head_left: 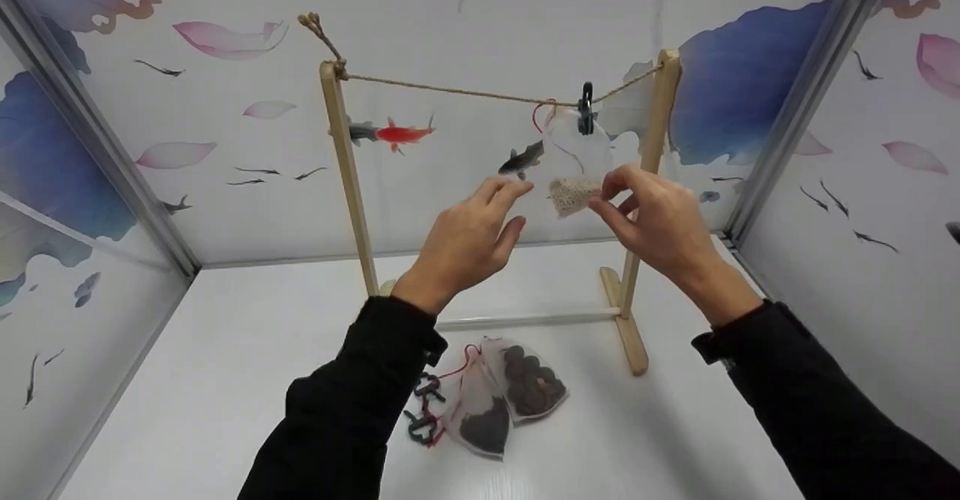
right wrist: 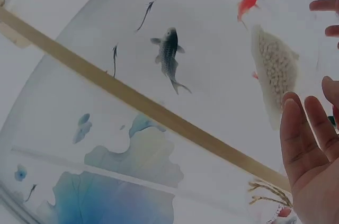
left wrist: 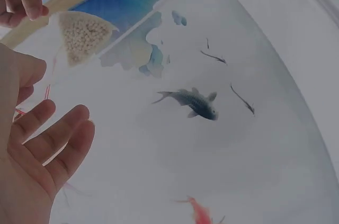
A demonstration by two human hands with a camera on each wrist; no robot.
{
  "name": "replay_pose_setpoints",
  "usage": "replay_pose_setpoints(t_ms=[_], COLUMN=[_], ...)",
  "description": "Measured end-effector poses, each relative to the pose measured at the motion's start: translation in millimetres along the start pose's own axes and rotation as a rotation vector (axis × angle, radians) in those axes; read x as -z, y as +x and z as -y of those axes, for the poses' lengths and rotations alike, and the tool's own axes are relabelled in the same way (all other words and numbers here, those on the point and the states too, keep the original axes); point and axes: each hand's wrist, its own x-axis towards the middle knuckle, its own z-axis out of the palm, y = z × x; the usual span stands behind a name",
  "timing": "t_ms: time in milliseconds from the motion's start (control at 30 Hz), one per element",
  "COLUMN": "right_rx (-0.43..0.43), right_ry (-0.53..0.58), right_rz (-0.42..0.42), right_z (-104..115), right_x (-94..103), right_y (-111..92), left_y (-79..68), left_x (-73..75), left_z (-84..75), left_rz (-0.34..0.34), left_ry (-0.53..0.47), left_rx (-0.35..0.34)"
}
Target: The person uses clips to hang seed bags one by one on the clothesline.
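A sheer mesh bag of beige pellets [head_left: 574, 195] hangs from a twine line [head_left: 457, 92], held there by a black clip [head_left: 586, 113]. A red drawstring [head_left: 537, 115] loops at its top left. My right hand [head_left: 664, 218] pinches the bag's right lower side between thumb and index finger. To the left of the bag, my left hand [head_left: 472, 241] hovers with loosely bent fingers, apart from it and holding nothing. In the left wrist view the pellets [left wrist: 85, 36] bunch toward the bag's lower part, close to the right hand's fingertips.
A wooden frame with two posts [head_left: 349, 185] carries the twine. On the white table [head_left: 225, 380] lie a mesh bag of dark grains [head_left: 485, 426], another of brown balls [head_left: 534, 391], and dark clips [head_left: 424, 426]. Printed panels enclose the back and sides.
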Motion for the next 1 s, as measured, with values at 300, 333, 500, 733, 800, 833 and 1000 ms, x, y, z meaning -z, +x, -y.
replay_pose_setpoints(t_ms=[300,333,500,733,800,833,1000], right_rx=[-0.052,-0.064,-0.139,-0.211,-0.226,-0.234,-0.284], right_ry=[0.130,0.145,0.224,0.328,0.344,0.348,0.349], right_rz=[0.024,0.029,0.051,0.060,0.060,0.061,0.087], right_z=[14,16,21,29,32,33,37], right_x=[-19.8,-21.7,-31.8,-53.0,-59.1,-61.7,-72.0], right_y=[-37,-41,-63,-99,-108,-112,-129], left_y=[-57.1,-63.5,-96.5,-148.2,-162.7,-169.3,-196.5], left_x=[-9.8,-10.0,-13.1,-28.9,-35.3,-38.3,-48.6], left_z=[11.1,12.6,21.0,33.5,35.8,36.3,31.7], left_rz=[-0.067,-0.075,-0.134,-0.119,-0.106,-0.101,-0.056], left_ry=[-0.108,-0.123,-0.131,-0.130,-0.119,-0.107,0.068], left_rx=[0.095,0.110,0.204,0.418,0.490,0.529,0.752])
